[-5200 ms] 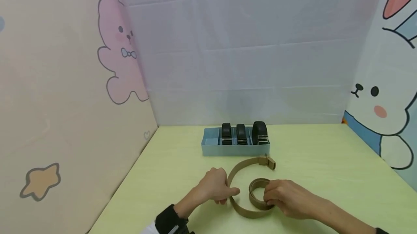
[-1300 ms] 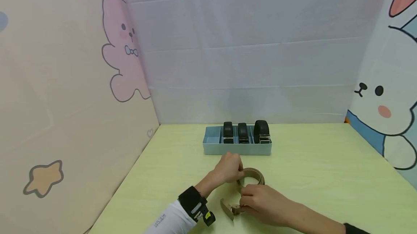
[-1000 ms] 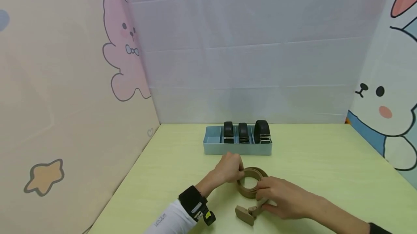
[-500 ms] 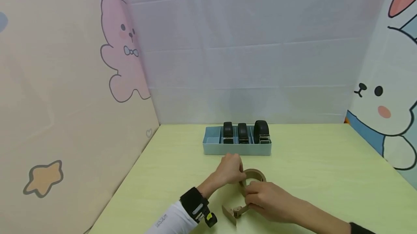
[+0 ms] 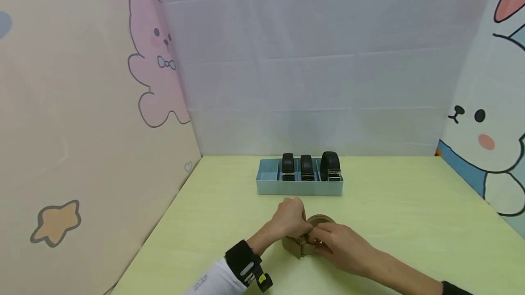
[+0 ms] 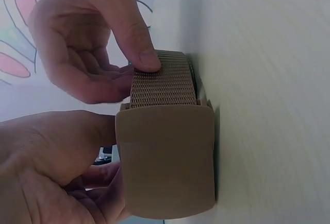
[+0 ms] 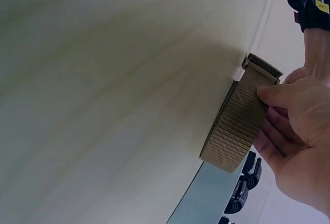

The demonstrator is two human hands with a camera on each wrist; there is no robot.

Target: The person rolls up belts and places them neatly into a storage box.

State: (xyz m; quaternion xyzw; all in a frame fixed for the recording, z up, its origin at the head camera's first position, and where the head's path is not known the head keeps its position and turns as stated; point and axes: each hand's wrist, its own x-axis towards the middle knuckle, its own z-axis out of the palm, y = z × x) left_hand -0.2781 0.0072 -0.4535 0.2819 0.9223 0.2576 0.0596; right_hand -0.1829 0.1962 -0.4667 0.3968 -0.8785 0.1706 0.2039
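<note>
A tan woven belt (image 5: 321, 218) is rolled into a coil on the table, its buckle (image 6: 165, 162) lying against the near side of the roll. My left hand (image 5: 292, 217) holds the coil from the left; in the left wrist view its fingers are partly hidden behind the buckle. From the right, my right hand (image 5: 346, 247) pinches the webbing beside the buckle. Its thumb (image 7: 276, 95) presses flat on the outer layer of webbing (image 7: 234, 126). In the head view both hands cover much of the belt.
Behind the hands stands a light blue divided box (image 5: 299, 188). Black rolled belts (image 5: 306, 165) with metal buckles fill three of its compartments; the leftmost compartment (image 5: 268, 168) shows bare. A white sheet (image 5: 311, 80) hangs at the back, and printed walls flank the yellow-green table (image 5: 410, 213).
The belt was partly unrolled at first, then wound into a coil with its buckle end loose. Now my right hand has brought that end up against the coil. My left hand has barely moved lately.
</note>
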